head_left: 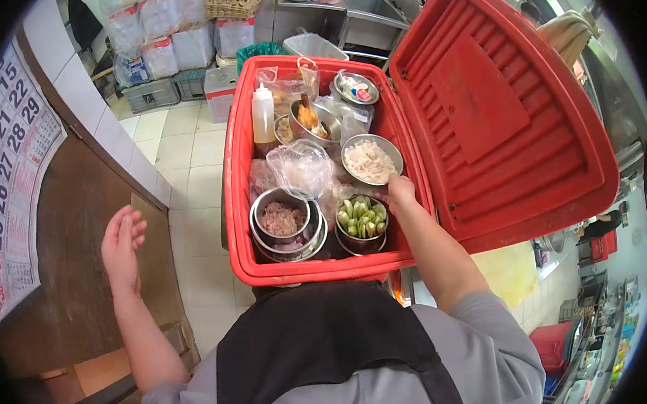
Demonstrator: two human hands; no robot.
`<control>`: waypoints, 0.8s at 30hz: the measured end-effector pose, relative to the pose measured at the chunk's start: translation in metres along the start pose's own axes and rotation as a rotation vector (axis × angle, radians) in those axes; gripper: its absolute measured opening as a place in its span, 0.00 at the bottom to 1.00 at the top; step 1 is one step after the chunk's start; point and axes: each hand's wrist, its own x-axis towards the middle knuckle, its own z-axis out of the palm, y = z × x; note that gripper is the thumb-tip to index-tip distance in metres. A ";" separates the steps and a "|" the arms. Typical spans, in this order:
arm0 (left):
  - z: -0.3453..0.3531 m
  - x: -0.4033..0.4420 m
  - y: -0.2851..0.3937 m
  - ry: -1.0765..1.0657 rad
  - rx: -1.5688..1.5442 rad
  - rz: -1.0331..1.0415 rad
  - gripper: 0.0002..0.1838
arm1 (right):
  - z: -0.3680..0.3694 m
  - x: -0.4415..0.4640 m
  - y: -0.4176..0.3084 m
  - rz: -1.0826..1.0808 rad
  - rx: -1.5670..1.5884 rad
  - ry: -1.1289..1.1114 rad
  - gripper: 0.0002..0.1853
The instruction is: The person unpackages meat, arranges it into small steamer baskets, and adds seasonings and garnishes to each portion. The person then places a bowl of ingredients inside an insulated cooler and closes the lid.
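My right hand [398, 193] is closed at the lower right rim of a metal bowl of pale shredded food [369, 161], inside a red cooler box [237, 170]. Its fingertips are partly hidden. Just below that bowl, a metal bowl holds cut green vegetables [361, 217]. To the left, nested metal pots contain pinkish chopped food [281, 218]. A knotted clear plastic bag [301, 169] lies between them. My left hand [122, 248] hangs in the air left of the box, open, with nothing in it.
The box's red lid [496, 110] stands open on the right. Further back inside are a squeeze bottle [263, 117], a bowl with orange food [309, 117] and a small covered bowl [356, 87]. A wooden door [81, 239] with a calendar [7, 169] is at left.
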 end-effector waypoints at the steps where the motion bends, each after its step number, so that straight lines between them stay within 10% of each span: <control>1: -0.007 -0.001 -0.003 0.029 0.011 -0.023 0.22 | 0.003 0.012 0.005 0.000 0.003 -0.008 0.15; 14: 0.001 0.012 -0.007 -0.008 -0.038 -0.054 0.21 | -0.006 0.045 -0.003 0.225 -0.112 -0.121 0.22; 24: 0.072 0.062 0.065 -0.233 0.056 0.223 0.24 | -0.088 -0.185 -0.035 -0.356 -0.274 -0.274 0.12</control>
